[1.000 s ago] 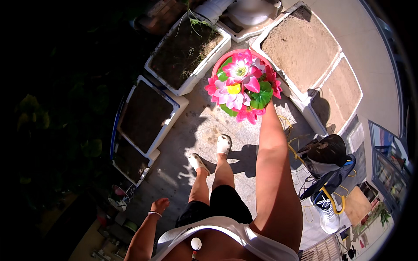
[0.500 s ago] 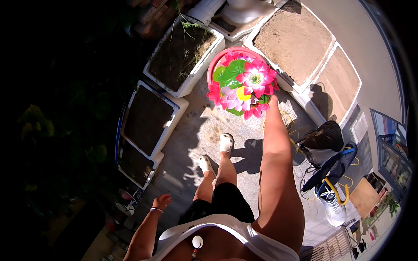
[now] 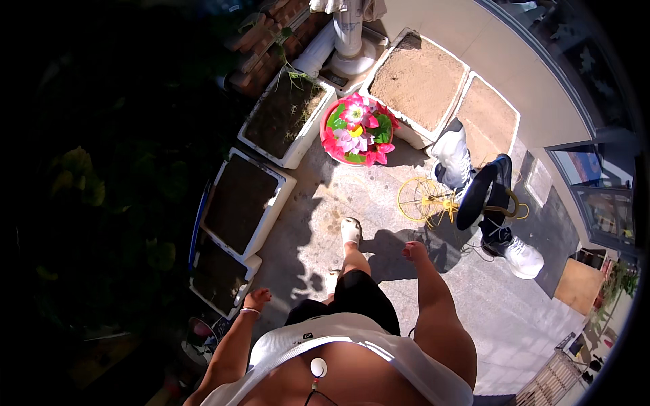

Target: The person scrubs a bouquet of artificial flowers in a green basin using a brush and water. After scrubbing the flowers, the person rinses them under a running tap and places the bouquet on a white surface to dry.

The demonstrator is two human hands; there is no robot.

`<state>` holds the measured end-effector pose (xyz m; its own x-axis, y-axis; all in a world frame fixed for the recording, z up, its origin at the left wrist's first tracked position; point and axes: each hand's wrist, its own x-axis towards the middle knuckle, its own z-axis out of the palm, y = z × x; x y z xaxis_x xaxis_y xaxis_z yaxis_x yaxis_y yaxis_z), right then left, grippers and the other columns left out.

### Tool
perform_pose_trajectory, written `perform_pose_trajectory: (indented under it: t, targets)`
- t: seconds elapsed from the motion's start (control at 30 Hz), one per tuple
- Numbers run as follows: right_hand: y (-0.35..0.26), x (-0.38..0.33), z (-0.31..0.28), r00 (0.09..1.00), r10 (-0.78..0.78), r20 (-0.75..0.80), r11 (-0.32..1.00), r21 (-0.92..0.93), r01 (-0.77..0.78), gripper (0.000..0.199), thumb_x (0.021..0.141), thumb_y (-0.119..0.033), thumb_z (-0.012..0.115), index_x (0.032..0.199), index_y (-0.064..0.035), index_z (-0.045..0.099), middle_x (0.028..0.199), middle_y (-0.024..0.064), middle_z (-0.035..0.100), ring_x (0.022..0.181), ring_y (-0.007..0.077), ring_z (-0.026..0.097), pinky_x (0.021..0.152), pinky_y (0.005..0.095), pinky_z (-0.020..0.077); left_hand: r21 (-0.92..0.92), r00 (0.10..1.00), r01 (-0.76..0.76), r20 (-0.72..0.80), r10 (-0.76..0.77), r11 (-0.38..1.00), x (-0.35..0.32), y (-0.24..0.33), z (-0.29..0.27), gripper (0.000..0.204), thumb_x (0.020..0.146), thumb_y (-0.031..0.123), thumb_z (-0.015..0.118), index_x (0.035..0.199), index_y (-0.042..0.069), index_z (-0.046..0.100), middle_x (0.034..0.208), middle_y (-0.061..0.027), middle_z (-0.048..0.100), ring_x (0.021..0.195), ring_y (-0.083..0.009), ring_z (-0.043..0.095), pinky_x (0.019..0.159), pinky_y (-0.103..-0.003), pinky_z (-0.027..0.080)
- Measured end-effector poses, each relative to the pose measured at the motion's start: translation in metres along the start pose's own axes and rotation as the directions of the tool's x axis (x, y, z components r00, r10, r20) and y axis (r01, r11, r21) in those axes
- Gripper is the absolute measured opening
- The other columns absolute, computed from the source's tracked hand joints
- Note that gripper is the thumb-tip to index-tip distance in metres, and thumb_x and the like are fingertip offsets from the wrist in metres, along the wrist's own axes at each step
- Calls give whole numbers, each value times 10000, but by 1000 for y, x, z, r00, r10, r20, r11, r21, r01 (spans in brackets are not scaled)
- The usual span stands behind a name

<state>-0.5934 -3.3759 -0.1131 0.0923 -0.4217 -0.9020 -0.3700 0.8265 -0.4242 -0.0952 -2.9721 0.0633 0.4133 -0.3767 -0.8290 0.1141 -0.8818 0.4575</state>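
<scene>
My right hand [image 3: 415,252] hangs above the paving to the right of my legs, its fingers curled with nothing seen in them. A wire flower-shaped yellow rack [image 3: 428,203] with shoes is nearest to it. By my left side is my left hand [image 3: 257,298], loosely closed and apparently holding nothing, with a pale band at the wrist. Ahead, apart from both hands, a bunch of artificial lotus flowers [image 3: 352,139] in pink, white and yellow with green leaves fills a round pink basin [image 3: 323,126] on the ground.
White planter boxes of dark soil [image 3: 291,159] line the left. Two sand-filled boxes [image 3: 428,139] stand ahead right. White sneakers [image 3: 523,258] and a dark slipper [image 3: 477,196] hang on the yellow rack. A white pipe [image 3: 348,30] rises at the back.
My right arm, stretched out to the flowers before, has drawn back toward my body and is off them. The flowers now sit in the basin. My view has shifted; my left hand stays low.
</scene>
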Motion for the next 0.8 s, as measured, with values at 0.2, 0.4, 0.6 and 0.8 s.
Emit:
perform_pose_trajectory:
  t: [0.2, 0.4, 0.6, 0.8]
  targets:
    - [214, -211, -67, 944, 177, -278, 952, 290, -94, 219, 884, -141, 569, 1092, -75, 553, 854, 174, 653, 662, 321, 677, 486, 387, 538, 435, 979, -149, 189, 72, 888, 5, -184, -25, 171, 867, 157, 614, 895, -4, 665, 733, -44, 657, 754, -172, 672, 648, -308, 528]
    - [430, -371, -133, 891, 428, -151, 768, 581, -270, 110, 914, -134, 499, 935, -26, 499, 592, 167, 486, 464, 312, 521, 406, 351, 389, 291, 894, 430, -4, -448, 855, -52, -209, 18, 266, 914, 314, 608, 960, 62, 680, 820, -65, 700, 818, -211, 688, 681, -399, 556]
    - [550, -451, -164, 910, 350, -220, 815, 550, -181, 179, 909, -156, 551, 1026, -20, 539, 887, 171, 634, 718, 303, 651, 598, 409, 541, 773, 996, 51, -85, 23, 632, -90, -151, 61, 413, 924, 446, 525, 1002, 86, 713, 1037, -149, 693, 966, -316, 661, 857, -392, 501]
    - [708, -433, -227, 910, 310, -275, 653, 757, 6, 195, 909, -129, 560, 1043, -4, 494, 886, 166, 617, 717, 291, 636, 652, 426, 564, 738, 923, -210, -67, 379, 641, -97, -100, 165, 500, 937, 453, 491, 1006, -1, 689, 1051, -227, 661, 1045, -383, 611, 896, -424, 482]
